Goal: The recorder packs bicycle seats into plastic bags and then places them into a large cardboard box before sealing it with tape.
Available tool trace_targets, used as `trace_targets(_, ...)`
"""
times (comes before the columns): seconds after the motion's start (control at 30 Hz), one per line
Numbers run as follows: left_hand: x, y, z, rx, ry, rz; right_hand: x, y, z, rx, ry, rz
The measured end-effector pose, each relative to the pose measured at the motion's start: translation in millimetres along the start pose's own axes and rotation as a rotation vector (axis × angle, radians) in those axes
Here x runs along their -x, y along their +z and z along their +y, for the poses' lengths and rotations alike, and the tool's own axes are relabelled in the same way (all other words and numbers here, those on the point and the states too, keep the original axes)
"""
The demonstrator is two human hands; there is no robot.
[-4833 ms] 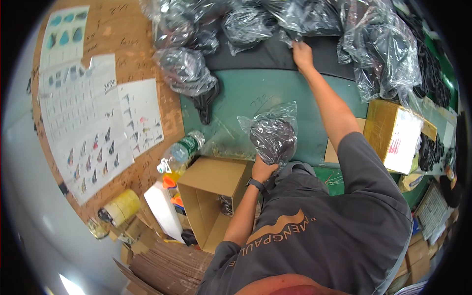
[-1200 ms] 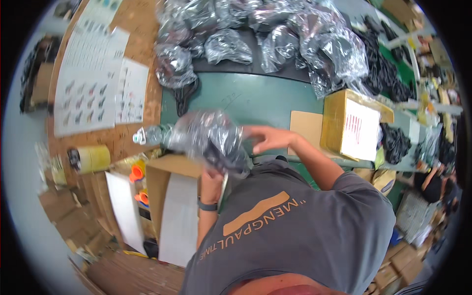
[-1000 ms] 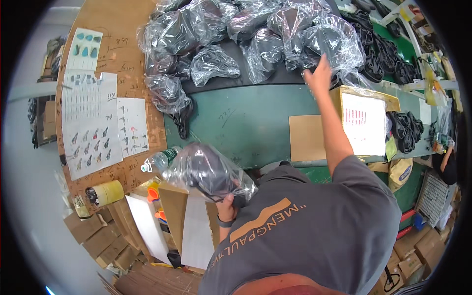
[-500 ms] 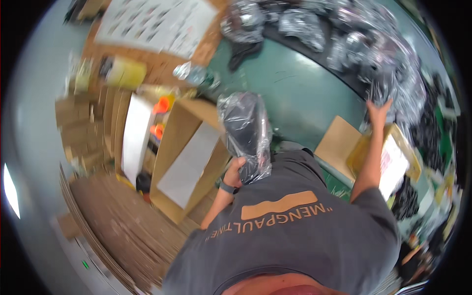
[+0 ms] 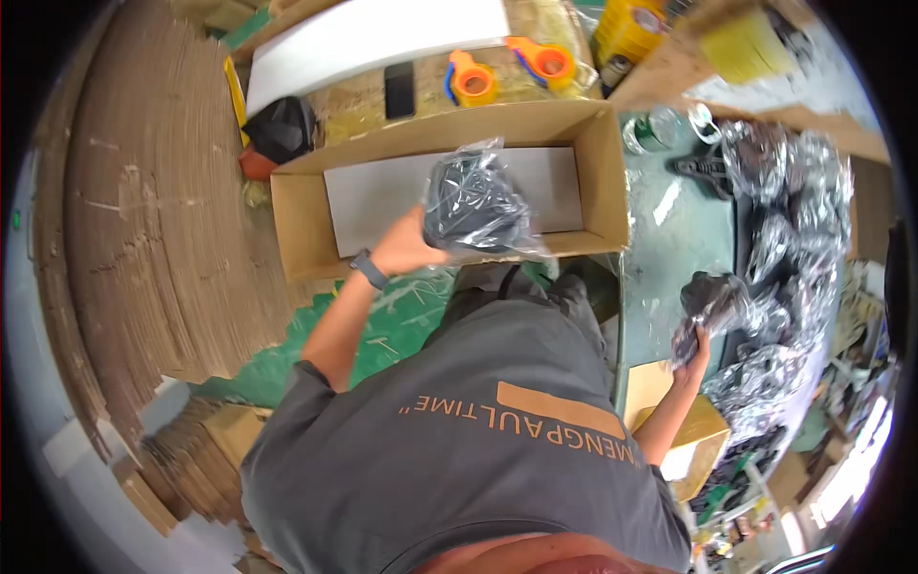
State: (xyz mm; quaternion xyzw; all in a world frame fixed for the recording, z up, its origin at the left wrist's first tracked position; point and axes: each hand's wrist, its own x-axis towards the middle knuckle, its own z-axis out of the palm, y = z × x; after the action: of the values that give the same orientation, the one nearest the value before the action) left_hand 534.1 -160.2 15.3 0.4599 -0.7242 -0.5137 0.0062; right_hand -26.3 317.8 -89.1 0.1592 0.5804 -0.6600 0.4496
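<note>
Plastic, clear and creased, wraps the dark rounded bundle (image 5: pixel 473 203) that I see over the mouth of an open cardboard box (image 5: pixel 602 182); from my seat I cannot tell whether it dips below the rim. The left hand (image 5: pixel 409 245) has it by its left side, fingers pressed against the wrapping and partly hidden by it. A dark watch (image 5: pixel 368 269) circles that wrist. Inside the box, I see a white sheet (image 5: pixel 368 215) behind the bundle.

Well off to the right, the right hand (image 5: pixel 696 354) holds a second bundle (image 5: pixel 711 298), also dark and bagged, by its lower end over the green table (image 5: pixel 660 239). I make out fingers curled around it (my view is a little soft there, so I cannot tell how hard they pinch).

Beyond that, I have a row of bagged items (image 5: pixel 798 273) along the table, with a black part (image 5: pixel 705 172) near a clear bottle (image 5: pixel 660 131) at the upper end. A yellow-brown carton (image 5: pixel 703 442) sits by the right forearm. Above the open box I see a black phone (image 5: pixel 399 90), two orange tape dispensers (image 5: pixel 475 88) and a long white panel (image 5: pixel 373 43). Stacked flat cardboard (image 5: pixel 172 249) fills my left.
</note>
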Motion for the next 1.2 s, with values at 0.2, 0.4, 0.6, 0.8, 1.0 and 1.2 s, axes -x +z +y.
trace_targets(0.2,-31.4,-77.6,-245.3,-0.406,-0.575,-0.043,98.2,167.0,-7.9,0.079,-0.037,-0.486)
trace_targets(0.4,-94.8,-57.6,-399.5,-0.354,-0.659,-0.212,90.7,351.2,38.7,0.569,0.139,-0.584)
trace_targets(0.6,-113.3,-84.4,-420.0,-0.682,-0.603,-0.358,-27.0,532.1,211.5,0.77,0.729,-0.485)
trace_targets(0.8,-154.2,-110.1,-405.1,-1.424,0.14,-0.609,-88.7,547.6,403.4,1.007,0.762,-0.548)
trace_targets(1.0,-66.5,-62.1,-420.5,-0.887,-0.483,-0.105,-67.0,539.2,454.1,2.191,0.141,-1.422)
trace_targets(1.2,-46.3,16.4,-392.2,-0.646,-0.478,-0.243,-20.0,512.9,294.2,1.847,-0.081,-1.332)
